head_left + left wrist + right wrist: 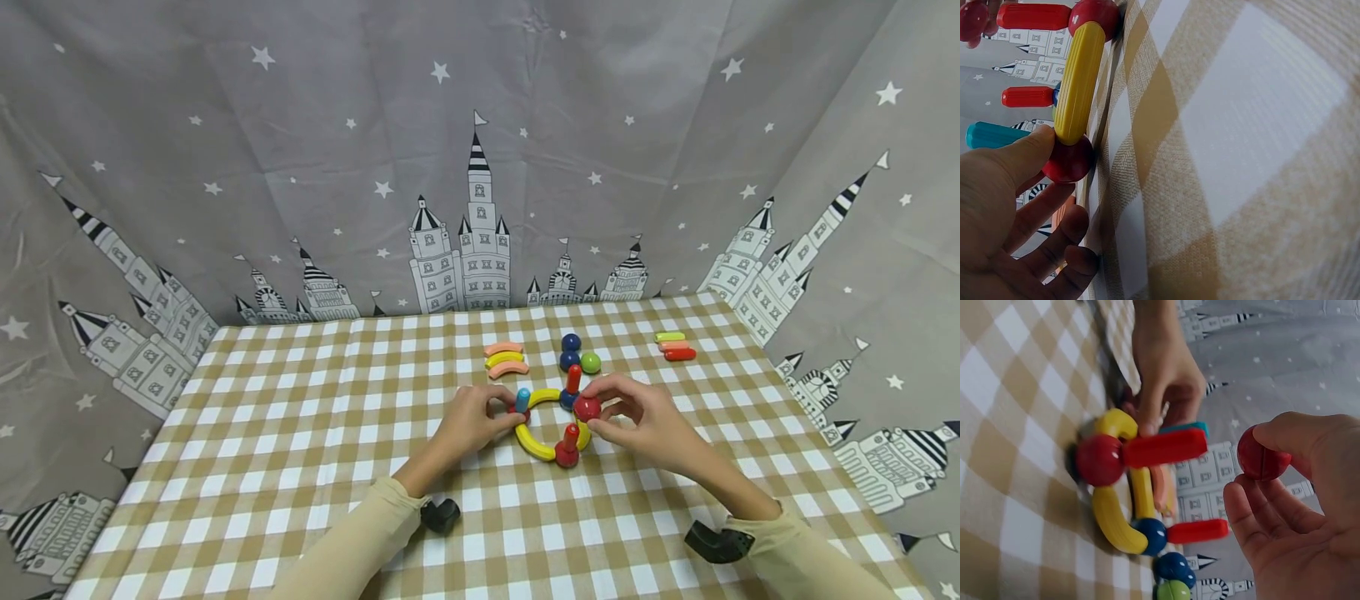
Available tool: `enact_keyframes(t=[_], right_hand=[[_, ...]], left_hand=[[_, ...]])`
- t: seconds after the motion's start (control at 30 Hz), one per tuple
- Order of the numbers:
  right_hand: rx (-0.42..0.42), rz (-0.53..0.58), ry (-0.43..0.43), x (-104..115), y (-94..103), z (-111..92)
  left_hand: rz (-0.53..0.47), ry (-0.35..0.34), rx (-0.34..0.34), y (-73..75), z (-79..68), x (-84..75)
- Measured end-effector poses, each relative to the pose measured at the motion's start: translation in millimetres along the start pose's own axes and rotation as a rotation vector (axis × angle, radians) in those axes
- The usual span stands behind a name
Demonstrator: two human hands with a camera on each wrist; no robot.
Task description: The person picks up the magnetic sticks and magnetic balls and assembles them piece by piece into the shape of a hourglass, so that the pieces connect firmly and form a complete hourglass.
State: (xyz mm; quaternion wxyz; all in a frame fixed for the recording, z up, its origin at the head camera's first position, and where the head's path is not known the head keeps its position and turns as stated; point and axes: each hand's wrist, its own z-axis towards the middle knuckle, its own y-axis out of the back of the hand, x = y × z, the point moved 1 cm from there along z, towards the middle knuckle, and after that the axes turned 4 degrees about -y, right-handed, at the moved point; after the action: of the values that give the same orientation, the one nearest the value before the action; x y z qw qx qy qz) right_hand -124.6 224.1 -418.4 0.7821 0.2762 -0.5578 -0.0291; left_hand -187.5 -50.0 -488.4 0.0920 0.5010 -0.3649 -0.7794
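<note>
A ring of yellow curved rods [534,444] joined by balls lies on the table. My left hand [467,421] holds the ring's left red ball [1069,161] between thumb and fingers; a light blue rod [522,398] stands up from that ball. My right hand [651,418] pinches a loose red ball [1262,456] above the ring's right side, apart from the upright rods. At the ring's front, a red ball [1101,460] carries an upright red rod [1166,449]. Behind, a dark blue ball [1149,535] bears another red rod [573,378].
Beyond the ring lie two dark blue balls [571,342] and a green ball [591,362]. Orange and yellow curved rods [504,360] are lined up behind my left hand. Short straight rods [679,354] lie at the back right. A checked cloth [300,467] covers the table.
</note>
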Motion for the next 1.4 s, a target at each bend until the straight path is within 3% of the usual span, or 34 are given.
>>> enact_keyframes(t=[0.3,1.0,1.4], right_hand=[[0.031,-0.067,0.006,-2,-14.8,-5],[-0.070,-0.038,-0.044,-15,-35.7,15],[-0.071,-0.048,-0.065,-14,-37.9,18]], left_hand=[[0.011,-0.004,0.004,-0.3,0.4,0.1],[0.019,-0.029,-0.006,-0.7,1.1,-1.5],[-0.009,-0.039,-0.021,0.7,-1.5,-4.1]])
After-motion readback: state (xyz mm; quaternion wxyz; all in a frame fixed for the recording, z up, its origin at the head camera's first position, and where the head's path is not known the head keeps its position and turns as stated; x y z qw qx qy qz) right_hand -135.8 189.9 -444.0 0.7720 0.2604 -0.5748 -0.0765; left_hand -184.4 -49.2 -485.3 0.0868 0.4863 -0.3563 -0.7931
